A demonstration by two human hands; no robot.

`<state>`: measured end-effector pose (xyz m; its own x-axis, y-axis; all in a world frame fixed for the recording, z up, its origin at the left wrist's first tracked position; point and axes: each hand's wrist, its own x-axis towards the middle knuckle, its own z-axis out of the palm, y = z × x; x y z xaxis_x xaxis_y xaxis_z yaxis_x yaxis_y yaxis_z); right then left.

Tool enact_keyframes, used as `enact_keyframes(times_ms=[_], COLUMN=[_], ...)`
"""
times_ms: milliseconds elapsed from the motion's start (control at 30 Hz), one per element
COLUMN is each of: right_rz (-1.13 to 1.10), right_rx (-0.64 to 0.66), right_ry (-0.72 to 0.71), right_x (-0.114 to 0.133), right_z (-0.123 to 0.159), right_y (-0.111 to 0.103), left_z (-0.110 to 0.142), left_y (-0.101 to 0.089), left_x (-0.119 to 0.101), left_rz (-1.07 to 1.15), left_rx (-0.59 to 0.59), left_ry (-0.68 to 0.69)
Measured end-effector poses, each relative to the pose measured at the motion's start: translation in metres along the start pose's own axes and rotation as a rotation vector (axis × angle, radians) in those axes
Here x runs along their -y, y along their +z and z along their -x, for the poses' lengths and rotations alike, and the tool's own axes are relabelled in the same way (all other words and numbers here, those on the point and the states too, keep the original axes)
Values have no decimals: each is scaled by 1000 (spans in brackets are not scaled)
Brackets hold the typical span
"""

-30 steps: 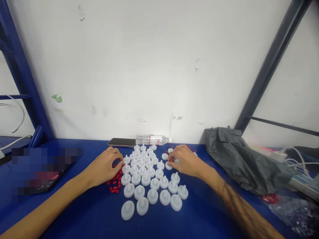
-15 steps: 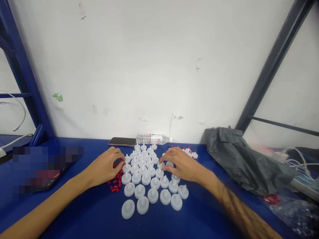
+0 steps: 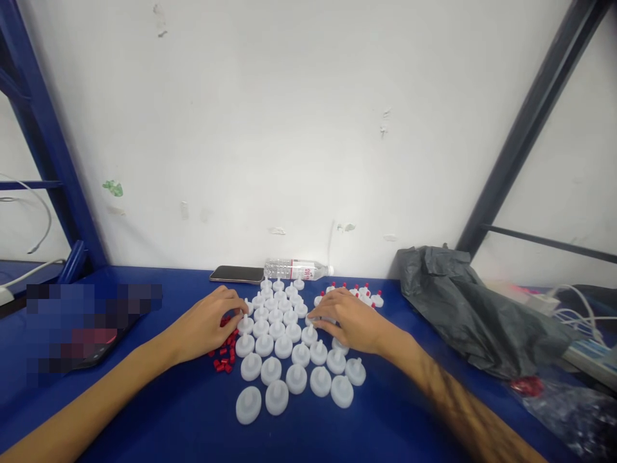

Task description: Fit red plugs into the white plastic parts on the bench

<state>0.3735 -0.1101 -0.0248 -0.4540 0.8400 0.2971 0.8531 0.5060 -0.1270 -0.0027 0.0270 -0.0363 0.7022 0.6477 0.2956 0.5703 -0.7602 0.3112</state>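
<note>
This looks like a workshop: a plain blue worktop (image 3: 168, 418) between metal uprights (image 3: 51, 145), against a scuffed white wall (image 3: 289, 128), carrying dozens of matching spouted white plastic caps (image 3: 282, 346) and a scatter of small red plastic pieces (image 3: 223, 366)

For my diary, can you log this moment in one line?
Left hand: beside red pieces; right hand: at white pieces; red-tipped pieces: beyond right hand; bottle: lying beside phone

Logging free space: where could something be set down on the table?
Bare room: the blue table on the near side of the white caps, and back left between the phone and the pixelated item. Crowded: between left hand and right hand, where the white caps stand close together, with red pieces beside the left hand.
</note>
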Motion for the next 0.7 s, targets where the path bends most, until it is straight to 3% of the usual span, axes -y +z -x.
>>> enact_keyframes(times_ms=[700], right_rz=[27], right_rx=[10], right_ry=[41], right_x=[5], right_z=[-2], right_y=[0], left_z=[2], left_y=[-10], left_x=[-3], left_rz=[-37], left_rx=[42], left_ry=[-18])
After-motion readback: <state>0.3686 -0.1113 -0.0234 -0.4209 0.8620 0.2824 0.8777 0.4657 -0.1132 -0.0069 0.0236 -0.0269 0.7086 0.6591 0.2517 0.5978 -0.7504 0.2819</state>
